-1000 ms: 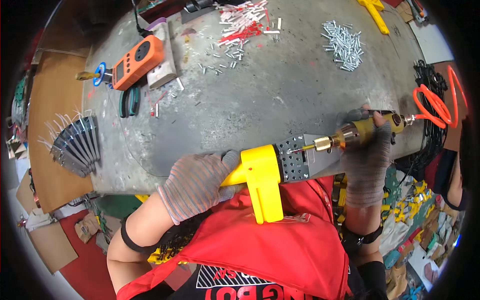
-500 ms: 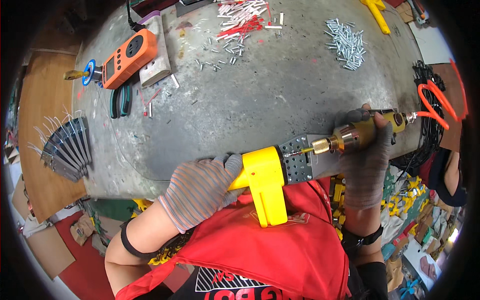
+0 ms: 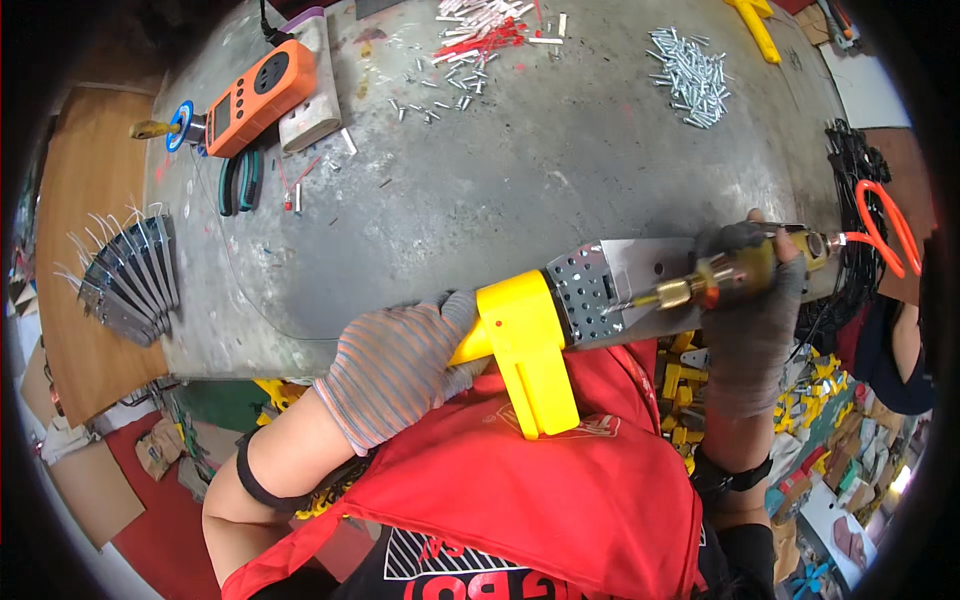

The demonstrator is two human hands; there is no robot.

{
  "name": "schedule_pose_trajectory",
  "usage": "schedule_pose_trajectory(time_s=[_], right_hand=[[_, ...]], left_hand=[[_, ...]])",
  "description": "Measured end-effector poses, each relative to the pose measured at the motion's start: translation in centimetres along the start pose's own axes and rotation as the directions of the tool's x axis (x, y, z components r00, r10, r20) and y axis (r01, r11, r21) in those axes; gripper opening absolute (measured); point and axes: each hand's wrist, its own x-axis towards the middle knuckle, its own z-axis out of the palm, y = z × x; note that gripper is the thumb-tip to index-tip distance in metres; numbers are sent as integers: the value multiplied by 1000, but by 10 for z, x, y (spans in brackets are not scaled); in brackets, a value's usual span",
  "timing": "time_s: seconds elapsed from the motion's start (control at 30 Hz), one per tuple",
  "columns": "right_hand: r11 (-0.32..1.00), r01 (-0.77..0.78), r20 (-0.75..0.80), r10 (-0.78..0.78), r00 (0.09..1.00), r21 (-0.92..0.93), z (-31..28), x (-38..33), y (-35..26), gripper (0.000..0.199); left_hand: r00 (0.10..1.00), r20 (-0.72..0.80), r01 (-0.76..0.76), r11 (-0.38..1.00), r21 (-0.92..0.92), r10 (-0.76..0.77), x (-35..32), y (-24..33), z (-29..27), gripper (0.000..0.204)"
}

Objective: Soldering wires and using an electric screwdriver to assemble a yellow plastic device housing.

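My left hand [image 3: 395,365], in a striped knit glove, grips the yellow handle [image 3: 525,345] of a tool with a grey perforated metal plate [image 3: 610,285] held against the front edge of the workbench. My right hand [image 3: 745,310], in a dark glove, is closed around a brass-coloured air screwdriver [image 3: 735,270]. Its bit touches the perforated plate near the handle. An orange coiled hose [image 3: 880,235] runs from the screwdriver's back end to the right.
On the grey workbench [image 3: 500,190] lie an orange meter [image 3: 260,95] on a white block, green-handled pliers [image 3: 240,180], a pile of small silver screws [image 3: 690,75], and red and white bits [image 3: 485,25]. Grey metal plates with wires [image 3: 125,275] fan out at left. Another person's arm [image 3: 905,340] is at right.
The view has shifted slightly; both hands keep their grips, with the screwdriver bit staying on the perforated plate.
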Motion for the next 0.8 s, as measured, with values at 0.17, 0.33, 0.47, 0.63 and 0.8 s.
schedule_pose_trajectory(time_s=[0.17, 0.33, 0.47, 0.63, 0.8], right_hand=[[984, -105, 97, 92, 991, 142, -2, -4, 18, 32], [989, -85, 19, 83, 996, 122, -2, -4, 18, 33], [990, -92, 64, 86, 994, 107, 1, -8, 19, 29], [984, -102, 79, 92, 993, 143, -2, -8, 21, 29], [989, -88, 84, 78, 993, 116, -4, -4, 26, 30]], left_hand=[[999, 16, 48, 999, -20, -47, -1, 5, 2, 50], [999, -24, 38, 999, 2, -38, -2, 5, 4, 49], [999, -28, 40, 999, -4, -40, -4, 7, 6, 49], [997, -59, 42, 999, -4, -43, -5, 7, 12, 50], [992, -117, 60, 997, 40, -55, -4, 10, 19, 54]])
